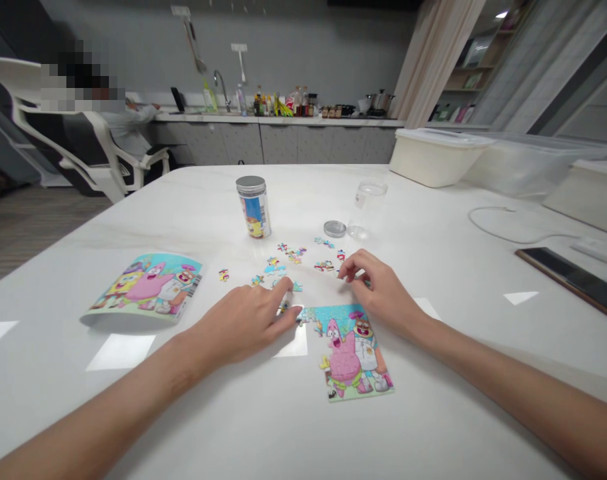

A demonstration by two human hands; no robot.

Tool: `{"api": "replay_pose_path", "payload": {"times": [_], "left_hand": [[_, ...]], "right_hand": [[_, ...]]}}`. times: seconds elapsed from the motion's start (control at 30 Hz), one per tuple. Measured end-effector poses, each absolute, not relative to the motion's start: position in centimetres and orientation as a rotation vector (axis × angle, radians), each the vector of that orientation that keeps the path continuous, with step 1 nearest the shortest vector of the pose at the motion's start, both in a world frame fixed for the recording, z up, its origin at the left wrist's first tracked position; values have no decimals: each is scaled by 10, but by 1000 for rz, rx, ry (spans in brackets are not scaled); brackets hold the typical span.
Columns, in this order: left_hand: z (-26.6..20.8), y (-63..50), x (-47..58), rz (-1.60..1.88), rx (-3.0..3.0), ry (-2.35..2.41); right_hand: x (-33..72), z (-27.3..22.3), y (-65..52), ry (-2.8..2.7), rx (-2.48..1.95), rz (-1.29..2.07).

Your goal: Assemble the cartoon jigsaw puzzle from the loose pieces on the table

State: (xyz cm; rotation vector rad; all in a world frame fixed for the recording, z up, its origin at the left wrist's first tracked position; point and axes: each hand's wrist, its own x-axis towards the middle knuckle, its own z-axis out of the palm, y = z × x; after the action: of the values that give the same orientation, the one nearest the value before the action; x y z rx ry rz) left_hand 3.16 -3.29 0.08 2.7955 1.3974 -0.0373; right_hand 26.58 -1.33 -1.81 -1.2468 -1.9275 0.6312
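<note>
A partly assembled jigsaw puzzle point(346, 363) with a pink starfish lies flat on the white table. My left hand point(251, 320) rests at its upper left corner, thumb and index finger apart, with a loose puzzle piece point(283, 307) between them; the other fingers are tucked out of sight. Above the puzzle's top edge, my right hand point(376, 283) has its fingers curled down, a small puzzle piece point(338, 274) showing at the fingertips. Several loose puzzle pieces point(275, 267) are scattered beyond both hands. Left of my left hand lies a curled picture sheet point(151, 287) with the matching characters.
Behind the pieces stand a lidded jar point(253, 210), a clear empty jar point(368, 210) and its metal lid point(335, 229). A phone point(576, 277), a cable point(513, 237) and storage boxes point(433, 159) are on the right. A person sits in a chair point(78, 133) back left.
</note>
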Motion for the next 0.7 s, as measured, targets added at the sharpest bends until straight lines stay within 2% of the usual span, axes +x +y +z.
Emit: {"api": "replay_pose_path", "payload": {"times": [0.7], "left_hand": [[1,-38,37,-23,2898,1363]], "right_hand": [[264,-26,-20,-2128,-1204,630]]}}
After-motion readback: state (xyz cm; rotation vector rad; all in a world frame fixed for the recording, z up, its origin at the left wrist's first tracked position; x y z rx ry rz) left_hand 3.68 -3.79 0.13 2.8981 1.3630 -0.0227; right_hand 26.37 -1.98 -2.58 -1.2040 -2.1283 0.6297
